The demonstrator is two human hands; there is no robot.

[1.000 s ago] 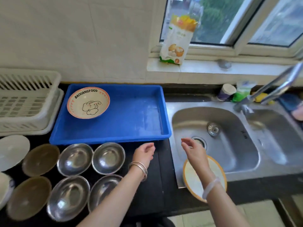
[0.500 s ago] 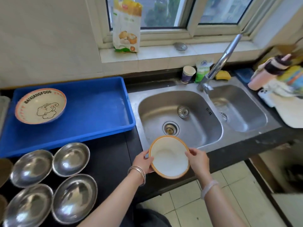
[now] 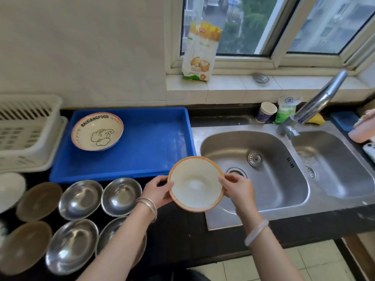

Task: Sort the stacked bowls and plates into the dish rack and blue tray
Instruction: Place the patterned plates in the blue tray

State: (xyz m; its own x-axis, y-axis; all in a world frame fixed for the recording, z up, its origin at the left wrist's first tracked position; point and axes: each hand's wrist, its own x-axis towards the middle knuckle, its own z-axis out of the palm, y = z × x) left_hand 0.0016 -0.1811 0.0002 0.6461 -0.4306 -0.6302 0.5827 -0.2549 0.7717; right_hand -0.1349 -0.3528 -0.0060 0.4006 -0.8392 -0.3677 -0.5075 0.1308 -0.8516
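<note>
Daylight pours in through the window (image 3: 263, 25) at the top, leaving the scene bright and evenly lit. Soft glare sits on the steel sink (image 3: 280, 179) and the metal bowls (image 3: 81, 197). Wide-angle bending curves the edges; overall detail is slightly soft.

A single wide-angle camera worn on the head looks forward and steeply down across the front edge of the dark counter (image 3: 178, 230), facing the tiled wall and the window (image 3: 253, 27) behind it. The range is close: both forearms enter from the bottom border, and the left hand (image 3: 157, 192) and right hand (image 3: 238, 188) hold the orange-rimmed bowl (image 3: 195, 184) near frame centre. Coverage runs from the dish rack (image 3: 30, 138) at the counter's left end, across the blue tray (image 3: 142, 163), to the double sink (image 3: 284, 179) at the right.
</note>
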